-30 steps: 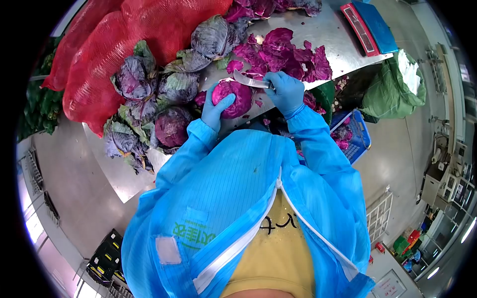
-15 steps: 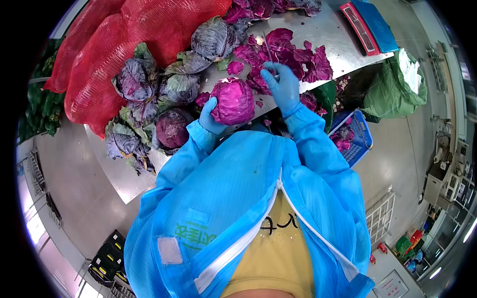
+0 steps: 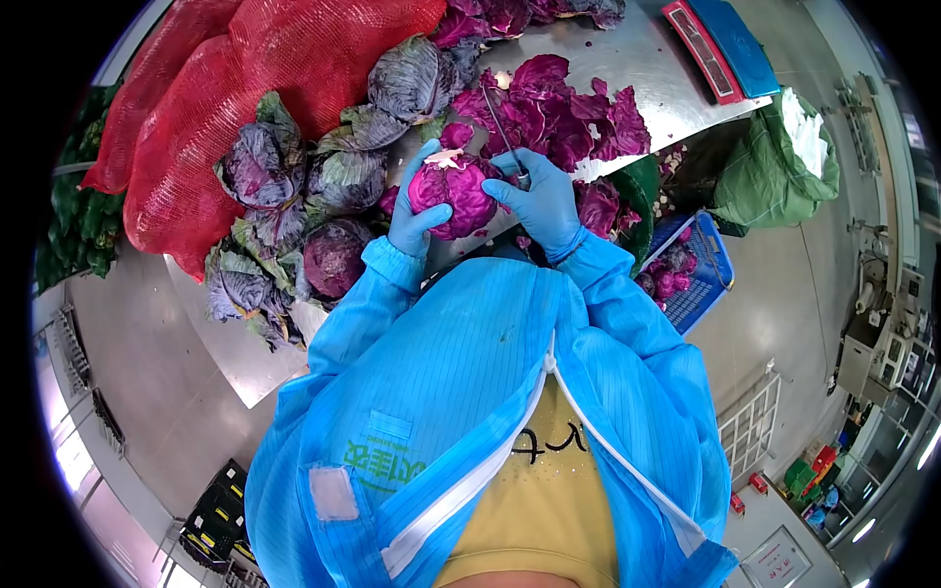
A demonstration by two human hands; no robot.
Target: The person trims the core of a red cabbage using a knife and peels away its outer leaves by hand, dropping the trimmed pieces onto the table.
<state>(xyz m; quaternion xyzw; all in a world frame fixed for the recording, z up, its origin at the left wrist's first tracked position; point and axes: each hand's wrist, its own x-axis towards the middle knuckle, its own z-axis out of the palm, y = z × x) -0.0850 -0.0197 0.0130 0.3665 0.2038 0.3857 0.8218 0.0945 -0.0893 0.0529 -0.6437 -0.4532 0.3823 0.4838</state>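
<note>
My left hand (image 3: 412,223), in a blue glove, grips a peeled red cabbage (image 3: 459,201) from the left, thumb across its near side. The cabbage's pale cut stem end faces up and away from me. In my gloved right hand (image 3: 551,204) is a knife (image 3: 498,125), its thin dark blade pointing away over the loose leaves. The fingers of that hand sit against the cabbage's right side. Loose purple leaves (image 3: 549,113) lie on the metal table just beyond. Left of my left hand sits another red cabbage (image 3: 335,257) with darker outer leaves.
Several unpeeled cabbages (image 3: 260,167) and a red mesh sack (image 3: 186,127) cover the table's left side. Right of the table edge are a green bin (image 3: 642,201), a blue basket (image 3: 714,269) with purple pieces, and a green bag (image 3: 774,162). A blue-and-red box (image 3: 730,54) stands on the far right corner.
My right hand has come down and left against the cabbage, bringing the knife. The cabbage has been turned, so its pale stem end now shows. My left thumb has moved onto its near side.
</note>
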